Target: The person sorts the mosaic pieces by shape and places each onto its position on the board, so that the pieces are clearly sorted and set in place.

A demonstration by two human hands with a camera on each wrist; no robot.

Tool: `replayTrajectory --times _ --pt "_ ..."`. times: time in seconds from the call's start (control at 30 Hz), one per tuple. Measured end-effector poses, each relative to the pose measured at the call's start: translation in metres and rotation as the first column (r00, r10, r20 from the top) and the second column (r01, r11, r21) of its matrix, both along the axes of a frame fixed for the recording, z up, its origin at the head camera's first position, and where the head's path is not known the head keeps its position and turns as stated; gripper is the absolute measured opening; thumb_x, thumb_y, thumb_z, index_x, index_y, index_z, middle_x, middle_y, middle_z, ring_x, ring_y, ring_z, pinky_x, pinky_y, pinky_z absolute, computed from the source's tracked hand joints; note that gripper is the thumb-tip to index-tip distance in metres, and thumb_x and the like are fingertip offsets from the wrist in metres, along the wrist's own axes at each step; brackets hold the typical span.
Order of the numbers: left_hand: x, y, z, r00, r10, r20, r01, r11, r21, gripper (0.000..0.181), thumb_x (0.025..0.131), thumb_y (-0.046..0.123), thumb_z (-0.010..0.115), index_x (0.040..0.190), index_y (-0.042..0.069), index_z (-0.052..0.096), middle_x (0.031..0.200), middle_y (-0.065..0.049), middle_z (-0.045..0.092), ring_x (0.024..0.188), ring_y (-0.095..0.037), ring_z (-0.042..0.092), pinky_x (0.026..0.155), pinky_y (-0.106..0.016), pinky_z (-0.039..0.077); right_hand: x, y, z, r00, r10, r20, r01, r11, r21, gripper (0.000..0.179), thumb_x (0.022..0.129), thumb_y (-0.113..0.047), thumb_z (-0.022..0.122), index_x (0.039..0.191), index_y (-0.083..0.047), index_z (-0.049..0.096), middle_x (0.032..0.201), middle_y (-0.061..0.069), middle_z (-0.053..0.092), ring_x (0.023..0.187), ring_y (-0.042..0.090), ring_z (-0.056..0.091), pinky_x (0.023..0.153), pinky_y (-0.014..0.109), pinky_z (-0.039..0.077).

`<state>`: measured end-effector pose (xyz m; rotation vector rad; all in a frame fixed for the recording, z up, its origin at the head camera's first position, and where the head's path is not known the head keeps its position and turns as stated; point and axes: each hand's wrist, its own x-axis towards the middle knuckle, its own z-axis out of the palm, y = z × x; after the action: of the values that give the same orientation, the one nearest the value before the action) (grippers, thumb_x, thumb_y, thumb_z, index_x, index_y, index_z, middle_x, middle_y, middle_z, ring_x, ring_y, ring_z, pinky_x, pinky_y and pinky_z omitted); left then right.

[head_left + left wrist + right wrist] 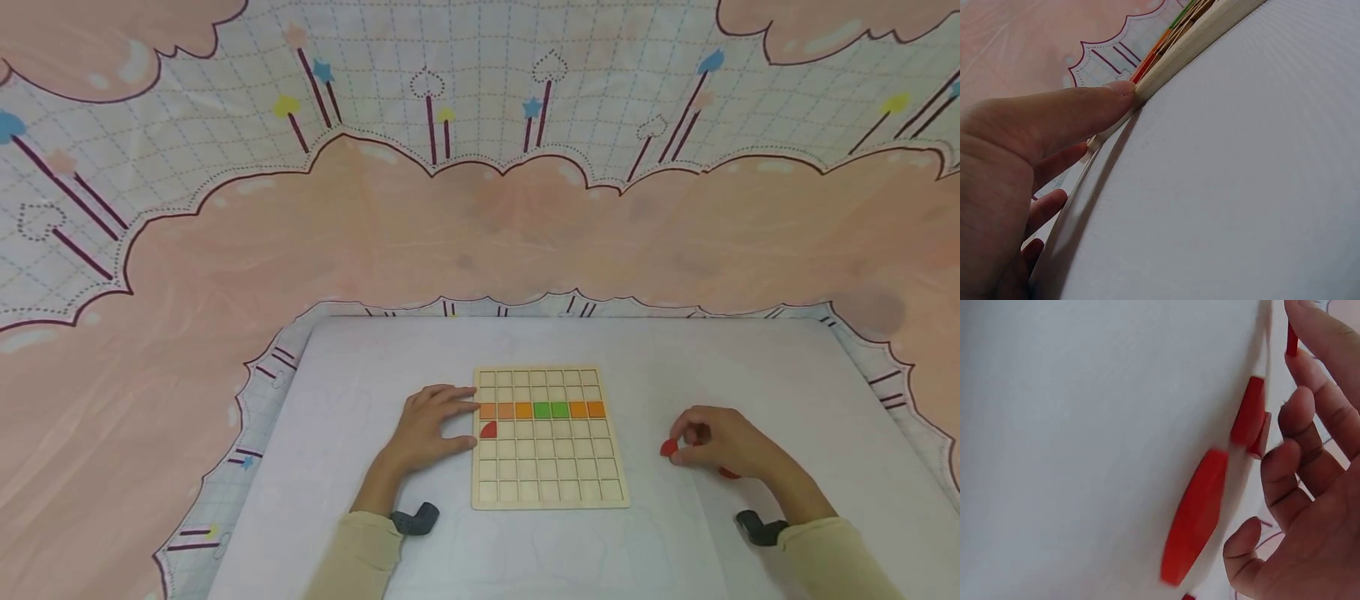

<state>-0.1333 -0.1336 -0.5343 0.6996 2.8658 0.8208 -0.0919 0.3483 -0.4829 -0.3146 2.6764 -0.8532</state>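
Note:
A pale wooden grid board (551, 468) lies flat on the table in the head view. One row holds orange and green squares (551, 410), and a red quarter-round piece (488, 430) sits in the leftmost cell just below. My left hand (431, 429) touches the board's left edge with fingers extended; the left wrist view shows its thumb against the wooden side. Right of the board, my right hand (720, 437) pinches a red piece with a curved edge (668, 449) between thumb and finger. Several loose red pieces (1194, 519) lie beneath that hand, mostly hidden from the head view.
The white tabletop (555, 554) extends around the board on every side. Behind it hangs a patterned pink and white cloth (480, 233). Each wrist carries a dark camera mount, the left one (417, 519) close to the board's lower left corner.

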Motion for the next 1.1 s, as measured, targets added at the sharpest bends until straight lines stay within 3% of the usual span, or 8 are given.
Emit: replayTrajectory --times 0.27,0.6,0.77,1.1 --pt "0.000 0.000 0.002 1.000 0.000 0.011 0.000 1.000 0.005 0.057 0.084 0.050 0.077 0.136 0.030 0.067 0.155 0.012 0.051 0.146 -0.022 0.038 0.119 -0.057 0.026 -0.012 -0.022 0.002 0.999 -0.029 -0.036 0.030 0.999 0.023 0.032 0.077 -0.038 0.089 0.098 -0.021 0.072 0.083 -0.004 0.057 0.083 0.017 0.049 0.066 0.023 0.042" --pt "0.000 0.000 0.002 1.000 0.000 0.001 0.000 1.000 -0.004 0.056 0.084 0.049 0.076 0.136 0.030 0.067 0.154 0.012 0.051 0.146 -0.022 0.038 0.119 -0.056 0.027 -0.031 -0.069 -0.005 0.993 0.058 -0.098 -0.066 0.994 -0.082 0.028 0.077 -0.032 0.090 0.093 -0.021 0.069 0.084 -0.006 0.061 0.082 0.013 0.052 0.069 0.021 0.046" --pt "0.000 0.000 0.000 1.000 -0.002 -0.004 0.002 1.000 0.007 0.055 0.084 0.048 0.077 0.135 0.030 0.067 0.154 0.011 0.052 0.145 -0.022 0.039 0.118 -0.057 0.028 -0.039 -0.090 -0.010 0.990 0.110 -0.089 -0.120 0.986 -0.112 0.029 0.078 -0.033 0.089 0.092 -0.021 0.067 0.083 -0.005 0.059 0.080 0.012 0.051 0.068 0.021 0.044" --pt "0.000 0.000 -0.001 1.000 0.002 -0.017 -0.003 1.000 -0.002 0.055 0.084 0.049 0.077 0.135 0.030 0.067 0.154 0.012 0.052 0.145 -0.022 0.039 0.117 -0.056 0.029 -0.047 -0.137 -0.003 0.992 0.116 -0.055 -0.123 0.978 -0.169 0.028 0.079 -0.033 0.088 0.091 -0.020 0.066 0.078 -0.005 0.055 0.080 0.015 0.051 0.066 0.023 0.042"
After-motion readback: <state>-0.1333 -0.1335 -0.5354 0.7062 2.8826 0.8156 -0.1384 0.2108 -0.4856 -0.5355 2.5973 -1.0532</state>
